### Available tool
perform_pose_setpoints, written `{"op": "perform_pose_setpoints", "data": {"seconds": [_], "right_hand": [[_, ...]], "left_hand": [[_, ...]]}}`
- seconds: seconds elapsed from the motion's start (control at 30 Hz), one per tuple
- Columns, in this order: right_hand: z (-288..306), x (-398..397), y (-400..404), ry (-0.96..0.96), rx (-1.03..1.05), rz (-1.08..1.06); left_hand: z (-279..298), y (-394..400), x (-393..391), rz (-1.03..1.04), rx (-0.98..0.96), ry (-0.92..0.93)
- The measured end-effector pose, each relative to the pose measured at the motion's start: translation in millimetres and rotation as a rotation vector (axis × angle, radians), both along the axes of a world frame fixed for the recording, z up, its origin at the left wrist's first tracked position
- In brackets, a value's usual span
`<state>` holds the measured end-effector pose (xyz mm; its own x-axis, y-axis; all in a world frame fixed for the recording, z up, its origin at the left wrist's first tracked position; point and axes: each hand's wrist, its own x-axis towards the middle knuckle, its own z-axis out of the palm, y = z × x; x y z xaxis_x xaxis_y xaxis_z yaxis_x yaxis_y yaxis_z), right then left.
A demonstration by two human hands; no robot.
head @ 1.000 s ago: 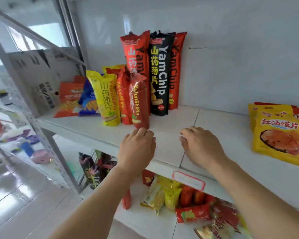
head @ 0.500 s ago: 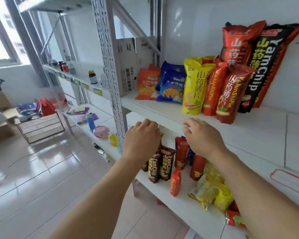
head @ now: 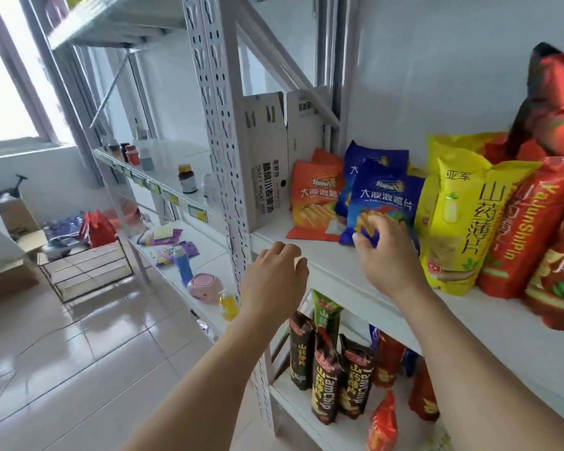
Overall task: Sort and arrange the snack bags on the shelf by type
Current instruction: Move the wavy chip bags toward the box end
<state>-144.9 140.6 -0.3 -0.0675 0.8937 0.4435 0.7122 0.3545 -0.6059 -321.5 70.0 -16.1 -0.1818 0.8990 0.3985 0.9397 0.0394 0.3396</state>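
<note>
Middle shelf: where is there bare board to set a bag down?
Bare board runs along the front edge of the middle shelf, before the orange bag and front blue bag. Rightward, yellow bag and red bags crowd together.

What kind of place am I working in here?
Likely a small stockroom or mock shop: slotted metal shelving holding snack bags, yellow price tags on the shelf edge, cardboard boxes on the floor.

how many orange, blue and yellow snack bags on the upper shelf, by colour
Orange glossy plastic chip bags: 2, one behind the other
Blue glossy plastic chip bags: 2, likewise
Yellow tall plastic yam chip bags: 2, likewise
Total: 6 that show
</note>
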Motion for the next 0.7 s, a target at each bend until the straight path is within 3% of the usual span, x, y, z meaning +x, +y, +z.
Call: {"op": "perform_pose_setpoints", "data": {"seconds": [0.2, 0.4, 0.53, 0.7], "right_hand": [[3, -14, 84, 0.048, -0.003, -0.201], [-12, -25, 140, -0.109, -0.231, -0.385], [-15, -36, 159, -0.173, -0.235, -0.422], [4, -41, 189, 0.000, -0.269, -0.384]], "left_hand": [[7, 83, -24, -0.019, 0.004, -0.240], [10, 183, -45, -0.027, -0.149, -0.594], [5, 236, -55, -0.102, -0.260, -0.571], [-3, 277, -63, -0.180, -0.150, -0.572]]}}
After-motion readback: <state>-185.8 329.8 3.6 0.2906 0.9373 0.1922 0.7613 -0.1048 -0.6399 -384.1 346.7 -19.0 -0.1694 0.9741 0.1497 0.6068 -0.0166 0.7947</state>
